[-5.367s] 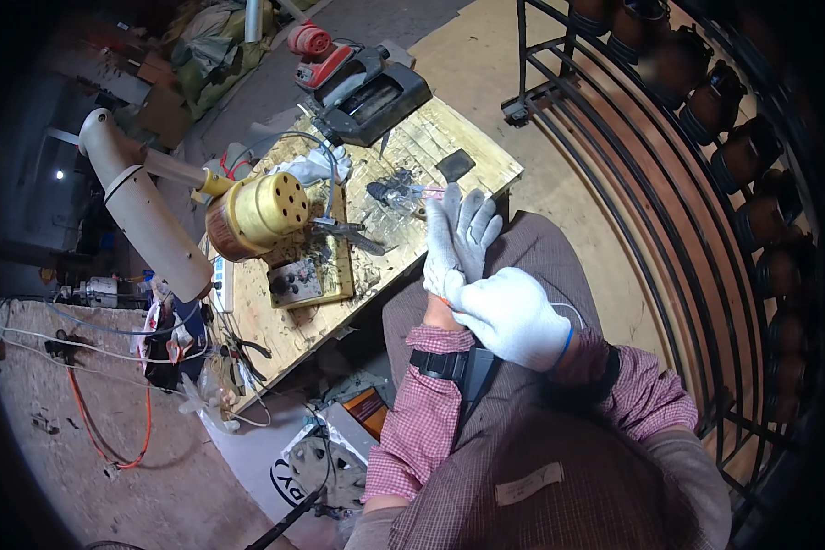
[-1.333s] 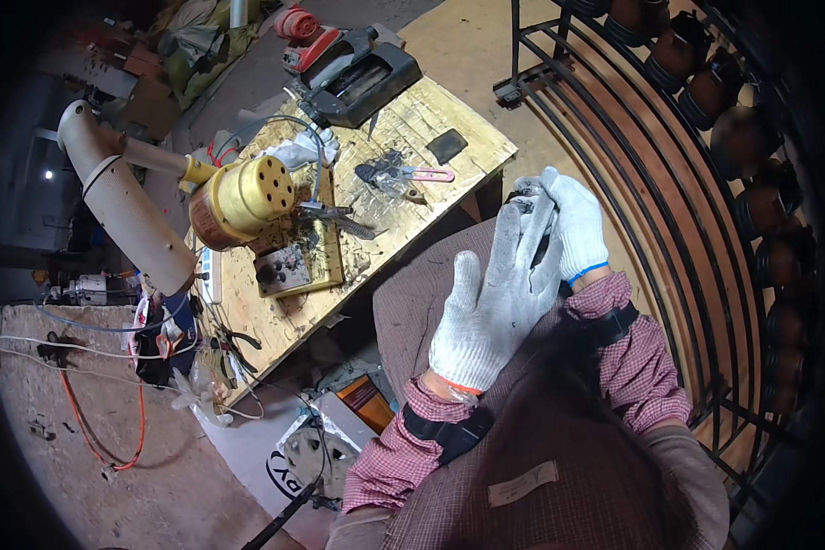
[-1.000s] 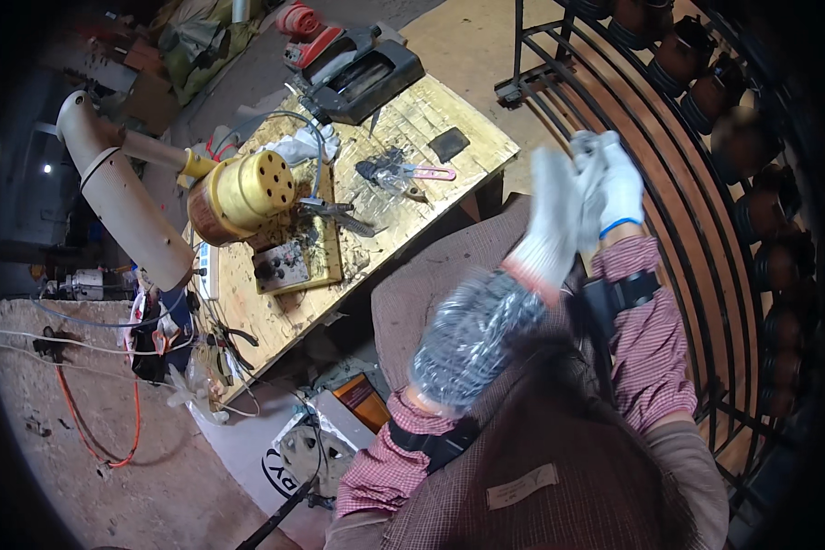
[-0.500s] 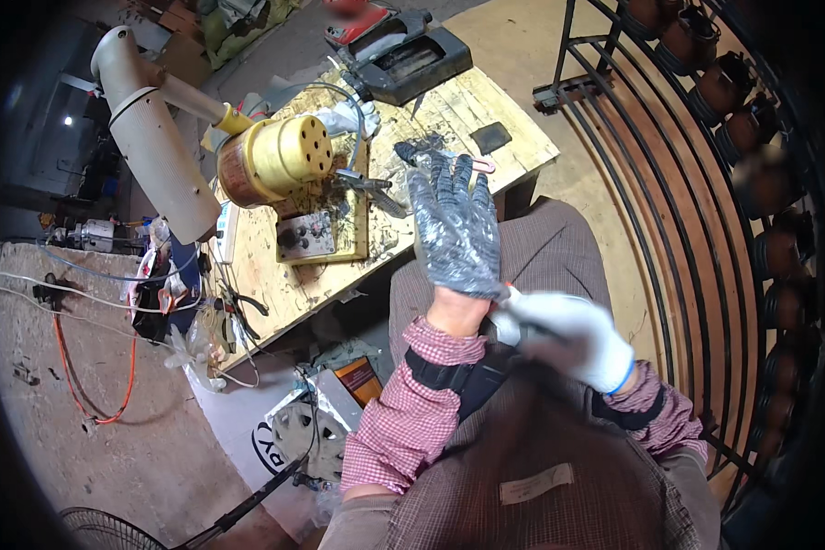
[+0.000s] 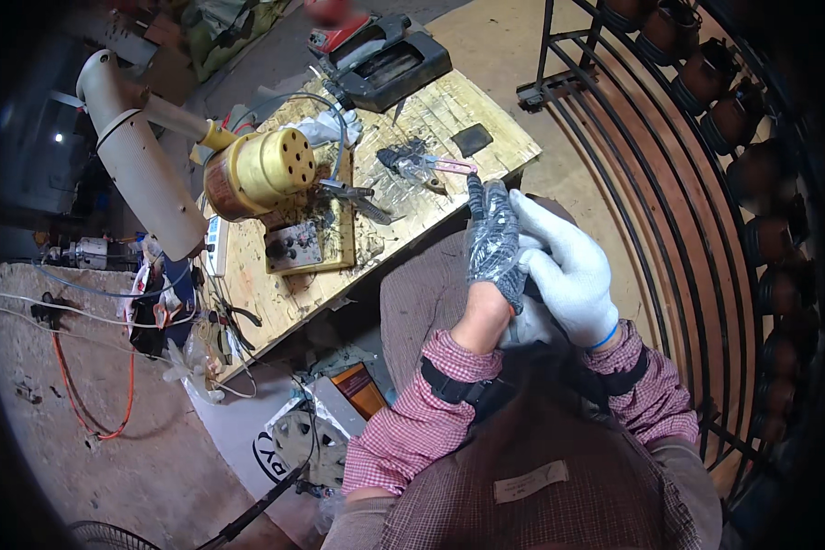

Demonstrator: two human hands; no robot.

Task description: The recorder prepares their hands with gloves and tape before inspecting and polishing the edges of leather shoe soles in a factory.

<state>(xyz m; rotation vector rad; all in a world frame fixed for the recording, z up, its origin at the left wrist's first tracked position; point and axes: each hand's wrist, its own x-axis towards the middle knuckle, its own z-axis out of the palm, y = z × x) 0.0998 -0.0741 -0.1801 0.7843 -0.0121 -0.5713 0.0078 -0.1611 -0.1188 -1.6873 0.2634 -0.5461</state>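
My left hand (image 5: 493, 240) wears a dark grey striped knit glove with clear plastic film wrapped over it. Its fingers point up and away, stretched out close together, near the table's right front corner. Against its right side rests my right hand (image 5: 573, 270), in a white knit glove with a blue cuff edge. The right fingers are stretched along the left hand, the thumb apart from them; some fingertips are hidden. Something white (image 5: 532, 325) shows below the hands; I cannot tell what. Just beyond the left fingertips, a pink-handled cutter (image 5: 451, 166) lies on the table.
A yellow-headed heat lamp (image 5: 261, 174) stands over a control box (image 5: 295, 247) on the wooden table (image 5: 412, 115). Pliers (image 5: 362, 197), a black case (image 5: 390, 69) and a dark flat pad (image 5: 472, 139) lie there. At right curves a metal rack (image 5: 669, 211) with brown pots (image 5: 669, 32).
My left hand has turned and moved right and down, away from the tabletop. My right hand has moved up from the left wrist to the side of the left hand.
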